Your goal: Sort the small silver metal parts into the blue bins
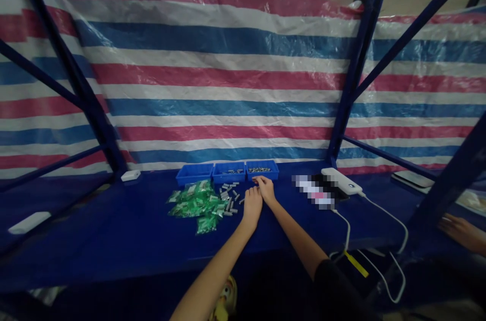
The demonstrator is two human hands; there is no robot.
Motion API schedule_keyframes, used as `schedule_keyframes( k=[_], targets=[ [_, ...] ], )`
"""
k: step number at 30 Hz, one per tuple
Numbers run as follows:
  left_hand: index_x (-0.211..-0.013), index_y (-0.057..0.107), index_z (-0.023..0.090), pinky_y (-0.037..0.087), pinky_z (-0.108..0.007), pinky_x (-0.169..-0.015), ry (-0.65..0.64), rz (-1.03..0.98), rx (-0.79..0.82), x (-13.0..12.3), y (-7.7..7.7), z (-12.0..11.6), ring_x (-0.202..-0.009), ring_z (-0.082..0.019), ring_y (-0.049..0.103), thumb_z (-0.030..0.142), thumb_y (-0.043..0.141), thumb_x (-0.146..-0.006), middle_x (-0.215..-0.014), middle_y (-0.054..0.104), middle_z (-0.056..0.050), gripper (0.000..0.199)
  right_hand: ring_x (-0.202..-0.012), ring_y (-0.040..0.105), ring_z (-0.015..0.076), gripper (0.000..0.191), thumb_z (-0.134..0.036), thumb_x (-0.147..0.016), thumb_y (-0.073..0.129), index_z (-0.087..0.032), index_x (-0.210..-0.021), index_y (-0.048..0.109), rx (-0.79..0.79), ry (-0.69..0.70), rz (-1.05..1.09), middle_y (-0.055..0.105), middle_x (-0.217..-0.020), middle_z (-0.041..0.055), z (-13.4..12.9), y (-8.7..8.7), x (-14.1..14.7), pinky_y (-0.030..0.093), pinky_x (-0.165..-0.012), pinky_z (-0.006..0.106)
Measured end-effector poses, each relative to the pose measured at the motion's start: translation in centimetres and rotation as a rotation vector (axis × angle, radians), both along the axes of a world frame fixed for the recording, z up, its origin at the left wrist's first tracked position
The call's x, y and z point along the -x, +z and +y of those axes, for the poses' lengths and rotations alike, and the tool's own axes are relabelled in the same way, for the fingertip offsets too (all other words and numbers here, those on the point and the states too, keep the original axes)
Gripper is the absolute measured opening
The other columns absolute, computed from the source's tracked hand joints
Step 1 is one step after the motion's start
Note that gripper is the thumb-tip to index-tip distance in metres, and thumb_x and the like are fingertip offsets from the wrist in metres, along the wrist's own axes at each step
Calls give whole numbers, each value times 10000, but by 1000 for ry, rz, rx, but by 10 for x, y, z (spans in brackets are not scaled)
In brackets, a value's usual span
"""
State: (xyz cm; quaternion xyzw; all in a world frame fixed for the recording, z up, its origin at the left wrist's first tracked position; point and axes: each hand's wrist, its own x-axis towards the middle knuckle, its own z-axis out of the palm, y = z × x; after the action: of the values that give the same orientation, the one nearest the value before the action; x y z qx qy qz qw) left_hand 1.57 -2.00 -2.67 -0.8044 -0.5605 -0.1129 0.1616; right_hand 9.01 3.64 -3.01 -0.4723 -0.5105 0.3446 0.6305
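My left hand (pixel 252 205) rests low over the blue tabletop with its fingers curled, at the right edge of a scatter of small silvery cylinders (pixel 229 205). Close beside it, my right hand (pixel 266 189) has its fingertips drawn together just in front of the right blue tray (pixel 274 175), which holds many small metal parts (pixel 259 169). Whatever either hand grips is too small or hidden to make out. Left of the loose cylinders lies a pile of green-tinted plastic bags (pixel 201 198). A middle blue tray (pixel 218 178) contains a few silvery pieces; the left blue tray (pixel 190 177) stands beside it.
A phone (pixel 322 190), partly pixelated, and a white power bank (pixel 339 181) with white cables lie to the right. Blue rack posts (pixel 351 73) frame the shelf before a striped sheet (pixel 220 78). Another person's hand (pixel 461 232) shows at far right.
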Motion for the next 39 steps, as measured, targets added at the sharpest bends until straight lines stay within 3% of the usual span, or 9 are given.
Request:
schedule_keyframes(
  k=[10,15,21,27,33,36,39],
  targets=[
    [-1053,585,109,361,-383,-889,5,-165,-13,12,4,-22,-986,-237,509,140,377,-840,-1051,586,-144,299,-885,606,185,302,-283,-727,455,-155,-902,666,-31,-73,-198,671,-962,76,-28,-2,0,442,-849,312],
    [-1149,572,125,203,-585,-1011,130,-154,-120,13,5,-40,-1163,-323,426,144,376,-825,-1103,587,-158,379,-983,572,212,292,-223,-767,475,-149,-996,640,-4,-174,-646,638,-1031,109,-37,-4,5,413,-872,319],
    [-1207,543,86,199,-620,-1020,176,-44,-138,10,3,-55,-1196,-329,437,43,319,-810,-1134,600,-180,457,-965,591,209,294,-282,-824,484,-187,-1068,617,38,-136,-976,658,-1012,93,-48,1,12,405,-841,297],
    [-1194,547,27,348,-517,-973,147,-47,-50,4,-7,-40,-1113,-325,523,-1,314,-790,-1176,559,-247,468,-934,612,212,276,-262,-821,488,-198,-1036,648,80,-150,-1031,678,-999,89,-44,-1,9,433,-785,282],
    [-1179,558,28,316,-519,-980,64,-36,-65,19,-13,-24,-1140,-343,492,126,403,-800,-1203,548,-228,421,-882,641,195,243,-212,-742,526,-224,-910,701,128,-118,-1086,707,-914,54,-30,16,7,451,-739,255],
    [-1078,620,68,305,-474,-995,-34,-69,-66,37,-2,-13,-1070,-296,539,197,422,-804,-1105,615,-173,362,-812,656,183,217,-218,-668,582,-232,-841,713,164,-86,-968,718,-825,24,-19,30,6,461,-695,237],
    [-930,643,141,330,-418,-963,-62,-197,-86,54,24,4,-943,-226,581,127,374,-813,-966,649,-100,293,-693,654,162,193,-231,-674,571,-206,-805,710,70,-44,-739,706,-718,19,-3,42,8,469,-641,225]
  ],
)
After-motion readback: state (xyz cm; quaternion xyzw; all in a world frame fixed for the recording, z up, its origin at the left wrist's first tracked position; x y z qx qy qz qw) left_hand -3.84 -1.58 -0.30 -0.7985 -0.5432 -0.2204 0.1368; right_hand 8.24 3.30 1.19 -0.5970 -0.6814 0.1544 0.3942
